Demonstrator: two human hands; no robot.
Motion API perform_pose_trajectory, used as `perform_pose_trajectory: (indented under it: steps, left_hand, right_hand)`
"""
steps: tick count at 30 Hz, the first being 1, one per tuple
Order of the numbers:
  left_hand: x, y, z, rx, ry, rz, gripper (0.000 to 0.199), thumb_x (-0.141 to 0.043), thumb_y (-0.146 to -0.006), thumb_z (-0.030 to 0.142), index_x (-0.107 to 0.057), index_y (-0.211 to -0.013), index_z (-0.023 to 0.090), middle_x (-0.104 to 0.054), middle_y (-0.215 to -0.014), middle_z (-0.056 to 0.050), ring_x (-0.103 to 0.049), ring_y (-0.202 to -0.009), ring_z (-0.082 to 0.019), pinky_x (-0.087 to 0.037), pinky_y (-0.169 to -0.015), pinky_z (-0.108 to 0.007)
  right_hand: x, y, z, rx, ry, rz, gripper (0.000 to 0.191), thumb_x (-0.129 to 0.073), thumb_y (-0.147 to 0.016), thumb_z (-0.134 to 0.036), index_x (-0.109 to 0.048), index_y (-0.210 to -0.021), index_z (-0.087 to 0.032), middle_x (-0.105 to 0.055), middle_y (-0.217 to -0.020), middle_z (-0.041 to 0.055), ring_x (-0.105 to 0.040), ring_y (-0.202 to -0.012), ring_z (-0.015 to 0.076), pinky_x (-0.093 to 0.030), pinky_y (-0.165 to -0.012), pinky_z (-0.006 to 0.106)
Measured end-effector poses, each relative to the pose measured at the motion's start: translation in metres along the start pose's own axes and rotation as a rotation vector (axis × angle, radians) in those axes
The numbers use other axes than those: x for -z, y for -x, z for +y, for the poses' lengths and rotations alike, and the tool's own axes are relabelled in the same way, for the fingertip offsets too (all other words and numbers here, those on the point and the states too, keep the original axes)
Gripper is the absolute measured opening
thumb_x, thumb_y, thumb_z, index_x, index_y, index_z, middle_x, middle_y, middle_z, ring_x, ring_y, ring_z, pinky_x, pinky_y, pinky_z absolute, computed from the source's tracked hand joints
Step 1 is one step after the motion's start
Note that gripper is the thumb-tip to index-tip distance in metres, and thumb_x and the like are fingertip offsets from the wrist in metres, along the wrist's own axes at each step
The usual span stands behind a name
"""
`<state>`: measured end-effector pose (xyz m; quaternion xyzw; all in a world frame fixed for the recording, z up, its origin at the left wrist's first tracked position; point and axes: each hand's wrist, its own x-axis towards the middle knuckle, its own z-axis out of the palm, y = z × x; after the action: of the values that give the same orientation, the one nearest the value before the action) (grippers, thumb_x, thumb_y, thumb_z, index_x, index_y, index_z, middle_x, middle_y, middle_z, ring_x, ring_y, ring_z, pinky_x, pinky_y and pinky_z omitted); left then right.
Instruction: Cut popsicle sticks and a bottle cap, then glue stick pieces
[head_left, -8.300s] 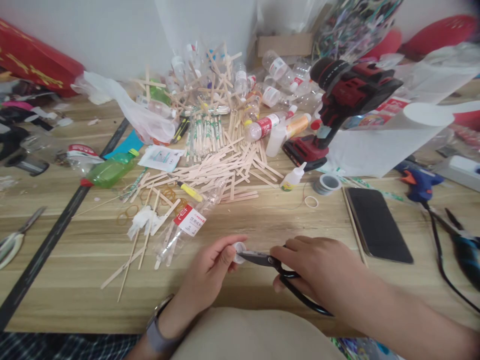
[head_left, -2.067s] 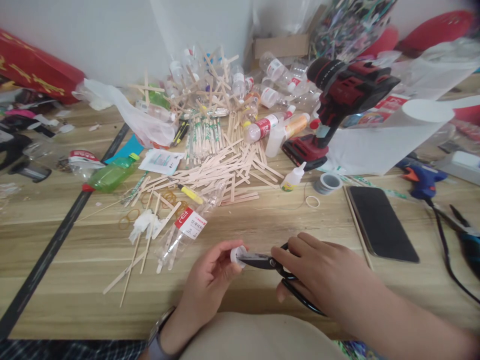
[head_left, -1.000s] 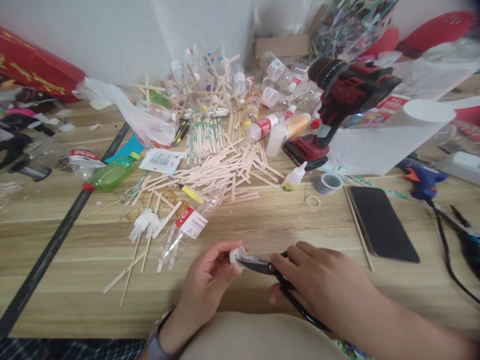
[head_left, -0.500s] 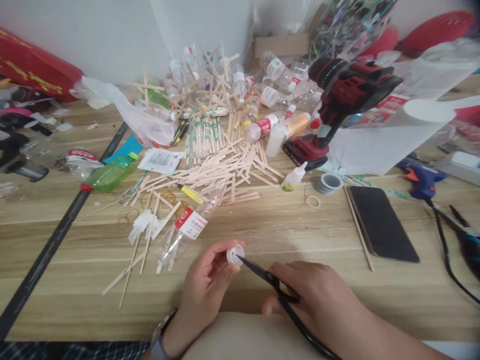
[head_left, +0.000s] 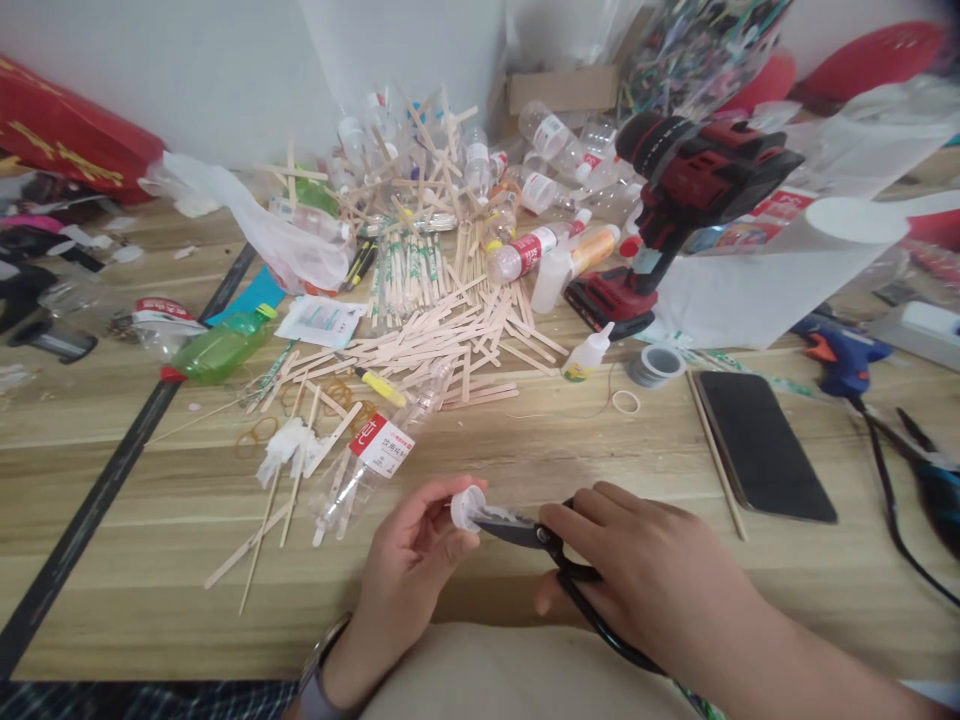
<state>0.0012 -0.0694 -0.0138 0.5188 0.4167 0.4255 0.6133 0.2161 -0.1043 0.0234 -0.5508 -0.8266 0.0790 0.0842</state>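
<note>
Between the thumb and fingers of my left hand [head_left: 412, 560] is a white plastic bottle cap [head_left: 468, 508], its hollow side turned toward the right. My right hand [head_left: 637, 560] grips black-handled scissors [head_left: 551, 540]. Their blades point left, and the tip reaches into the cap. Both hands are just above the near edge of the table. Beyond my left hand lies a clear plastic bottle [head_left: 382, 447] with a red and white label, on its side.
Craft sticks [head_left: 450, 340] lie heaped mid-table before several empty bottles. A red and black cordless drill [head_left: 690, 190] stands at the back right. Nearer are a glue bottle [head_left: 589, 352], a phone [head_left: 765, 445] and a blue glue gun [head_left: 847, 355]. A green bottle [head_left: 225, 345] lies left.
My right hand has rolled, turning the scissors so that the flat of the blades shows more. The cap has tilted slightly in my left hand, which stays in place.
</note>
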Motion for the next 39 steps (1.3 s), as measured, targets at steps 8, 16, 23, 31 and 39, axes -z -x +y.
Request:
perform_pose_trajectory:
  steps: [8, 16, 23, 31, 39]
  left_hand:
    - [0.001, -0.001, -0.001, 0.023, -0.002, -0.024, 0.027, -0.073, -0.082, 0.029, -0.069, -0.108, 0.026, -0.076, -0.109, -0.003, -0.071, -0.097, -0.017, -0.055, -0.085, -0.023]
    - [0.003, -0.001, -0.002, -0.028, 0.007, -0.053, 0.026, -0.073, -0.082, 0.022, -0.071, -0.107, 0.029, -0.076, -0.107, 0.000, -0.071, -0.095, -0.013, -0.054, -0.083, -0.018]
    - [0.001, 0.001, -0.001, -0.060, 0.040, -0.053, 0.027, -0.071, -0.083, 0.020, -0.070, -0.107, 0.031, -0.076, -0.108, 0.002, -0.070, -0.096, -0.011, -0.052, -0.085, -0.015]
    - [0.000, 0.000, -0.004, -0.085, 0.068, -0.025, 0.030, -0.073, -0.081, 0.017, -0.070, -0.107, 0.030, -0.075, -0.108, 0.001, -0.069, -0.096, -0.010, -0.051, -0.084, -0.014]
    - [-0.002, -0.003, -0.008, -0.209, 0.075, 0.022, 0.029, -0.077, -0.075, 0.013, -0.071, -0.100, 0.027, -0.067, -0.107, 0.000, -0.066, -0.097, -0.011, -0.051, -0.082, -0.014]
  right_hand:
    - [0.004, -0.004, 0.000, 0.014, 0.057, -0.027, 0.030, -0.075, -0.073, -0.051, -0.066, -0.083, -0.025, -0.065, -0.067, -0.0011, -0.066, -0.062, 0.0210, -0.038, -0.049, 0.030]
    - [0.004, -0.008, 0.000, -0.009, -0.107, -0.139, 0.033, -0.074, -0.074, -0.054, -0.068, -0.085, -0.024, -0.067, -0.067, -0.0004, -0.067, -0.065, 0.0212, -0.038, -0.051, 0.028]
    - [-0.003, -0.004, -0.003, -0.105, -0.362, -0.217, 0.027, -0.075, -0.077, -0.046, -0.065, -0.078, -0.021, -0.066, -0.065, -0.0010, -0.064, -0.060, 0.0176, -0.040, -0.053, 0.025]
    - [-0.002, 0.001, -0.003, -0.151, -0.328, -0.127, 0.037, -0.076, -0.071, -0.054, -0.066, -0.086, -0.021, -0.067, -0.070, 0.0005, -0.065, -0.063, 0.0189, -0.042, -0.053, 0.026]
    - [-0.004, 0.000, -0.006, -0.080, -0.091, -0.023, 0.039, -0.083, -0.062, -0.051, -0.067, -0.086, -0.024, -0.066, -0.072, -0.0012, -0.068, -0.067, 0.0230, -0.045, -0.050, 0.029]
